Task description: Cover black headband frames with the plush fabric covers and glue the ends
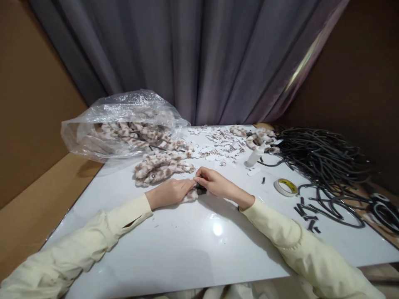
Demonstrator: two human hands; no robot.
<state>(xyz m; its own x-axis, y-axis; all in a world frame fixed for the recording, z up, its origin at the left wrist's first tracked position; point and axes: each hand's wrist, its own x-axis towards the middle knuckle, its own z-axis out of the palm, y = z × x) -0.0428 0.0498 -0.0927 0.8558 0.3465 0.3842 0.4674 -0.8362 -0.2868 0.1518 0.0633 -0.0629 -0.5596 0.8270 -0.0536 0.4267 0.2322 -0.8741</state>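
While one clear bag (pixel 134 101) is lying leftmost on the surface (pixel 156 257), with one spotted bundle (pixel 156 168) nearer, my left hand (pixel 170 193) is grasping one plush piece (pixel 190 197) at centre. My right hand (pixel 213 182) is bunching its fingertips at a dark end (pixel 202 189); whether it's gripping, I cannot tell. I'm judging that firm left support and small right-hand movements are serving best. Rightward, one bottle (pixel 255 156) is standing; one tape roll (pixel 282 192) and uncountable black cords (pixel 324 153) are lying.

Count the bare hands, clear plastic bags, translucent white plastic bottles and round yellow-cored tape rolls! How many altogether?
Bare left hand and right hand: 2
Clear plastic bag: 1
Translucent white plastic bottle: 1
Round yellow-cored tape roll: 1
Total: 5
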